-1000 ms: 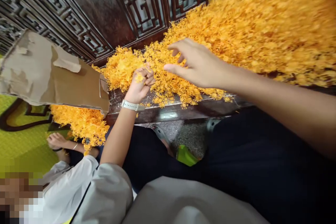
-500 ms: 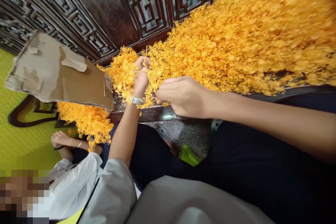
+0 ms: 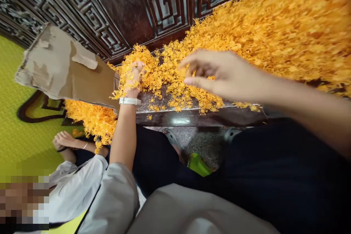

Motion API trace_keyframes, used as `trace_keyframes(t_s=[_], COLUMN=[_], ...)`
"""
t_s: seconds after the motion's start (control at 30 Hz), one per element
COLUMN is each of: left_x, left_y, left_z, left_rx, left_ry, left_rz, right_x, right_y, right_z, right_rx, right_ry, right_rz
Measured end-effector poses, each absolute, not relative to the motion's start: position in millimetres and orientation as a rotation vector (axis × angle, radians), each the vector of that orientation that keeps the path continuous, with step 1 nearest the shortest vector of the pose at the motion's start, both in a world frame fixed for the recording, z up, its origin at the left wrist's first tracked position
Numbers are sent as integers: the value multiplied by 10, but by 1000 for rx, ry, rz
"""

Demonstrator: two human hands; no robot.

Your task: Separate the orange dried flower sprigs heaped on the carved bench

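A long heap of small orange plastic flower pieces (image 3: 274,40) with thin spidery petals lies on a dark wooden bench (image 3: 178,120). My left hand (image 3: 134,77), with a white band at its wrist, is closed at the heap's left end, and several linked orange pieces drape over it. Its fingertips are partly covered by them. Over the middle of the heap is my right hand (image 3: 222,73), slightly blurred. The fingers curve loosely with the thumb apart from them, and I see nothing held between them. Loose pieces lie scattered on the bench between my hands.
A torn cardboard box (image 3: 90,80) stands left of my left hand, with more orange pieces beside it. Carved dark lattice panels (image 3: 164,3) rise behind the bench. At the lower left sits another person, hands (image 3: 64,139) together. A green object (image 3: 199,164) is on the floor.
My right hand has moved right and up, away from my left, its fingers loosening from a fist. My left hand has shifted left towards the box. More bench surface shows between them.
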State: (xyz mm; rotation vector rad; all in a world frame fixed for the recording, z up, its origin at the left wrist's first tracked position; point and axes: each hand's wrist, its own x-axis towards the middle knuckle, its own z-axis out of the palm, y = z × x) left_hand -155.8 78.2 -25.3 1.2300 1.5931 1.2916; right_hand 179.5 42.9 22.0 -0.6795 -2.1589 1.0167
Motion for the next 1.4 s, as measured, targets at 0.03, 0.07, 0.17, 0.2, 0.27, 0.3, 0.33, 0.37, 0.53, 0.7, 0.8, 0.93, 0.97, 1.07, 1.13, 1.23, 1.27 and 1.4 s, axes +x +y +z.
trace_keyframes(t_s=[0.03, 0.07, 0.17, 0.2, 0.27, 0.3, 0.33, 0.37, 0.53, 0.7, 0.8, 0.93, 0.97, 1.07, 1.13, 1.23, 1.27, 1.4], left_x=[-1468, -1357, -978, -856, -647, -564, -497, -446, -378, -400, -413, -445, -451, -457, -454, -435, -424, -363], left_y=[757, 732, 647, 614, 548, 521, 500, 486, 492, 470, 454, 448, 446, 433, 421, 395, 384, 331], left_z=[-286, -326, -443, -468, -483, -474, -456, -435, -345, -269, -194, -116, -107, -105, -119, -140, -142, -113], left_rx=[1269, 1311, 1372, 1381, 1450, 1512, 1578, 1631, 1483, 1176, 967, 852, 848, 922, 1056, 1303, 1368, 1611], left_ry=[1592, 1580, 1571, 1597, 1634, 1609, 1550, 1474, 1359, 1445, 1274, 1132, 1112, 1083, 1156, 1332, 1361, 1326], left_rz=[1283, 1256, 1152, 1125, 1065, 1025, 986, 954, 923, 1035, 1140, 1219, 1227, 1274, 1306, 1221, 1175, 1000], right_x=[1854, 1900, 1897, 1846, 1700, 1623, 1555, 1502, 1476, 1489, 1433, 1377, 1375, 1401, 1437, 1505, 1528, 1605], right_y=[615, 769, 937, 900, 760, 690, 638, 610, 705, 659, 651, 720, 729, 725, 716, 728, 739, 782], right_z=[161, 90, -129, -186, -252, -262, -260, -248, -170, -233, -325, -385, -375, -289, -205, -78, -38, 92], right_rx=[-813, -912, -984, -955, -900, -899, -923, -964, -1148, -1185, -1119, -1023, -999, -948, -943, -933, -917, -802], right_ry=[-2134, -2102, -1995, -1953, -1871, -1828, -1781, -1729, -1513, -1741, -1883, -1760, -1693, -1455, -1298, -1072, -1015, -949], right_rz=[929, 854, 864, 966, 1248, 1377, 1464, 1499, 1344, 1384, 1338, 1445, 1511, 1657, 1691, 1776, 1811, 1901])
